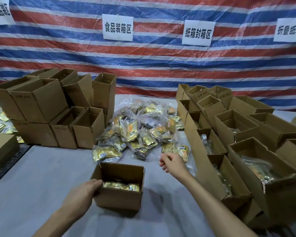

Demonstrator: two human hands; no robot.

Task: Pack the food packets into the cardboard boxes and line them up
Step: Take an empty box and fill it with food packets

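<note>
— Where's the box being packed?
— The open cardboard box sits on the grey bench, gold food packets lying inside. The left hand grips its left wall.
— And the right hand?
— Just beside the loose pile of packets behind the box, fingers loosely curled. It seems to hold nothing, though it's blurred.
— Other boxes?
— Filled boxes in rows at right, empty boxes stacked at left.
</note>
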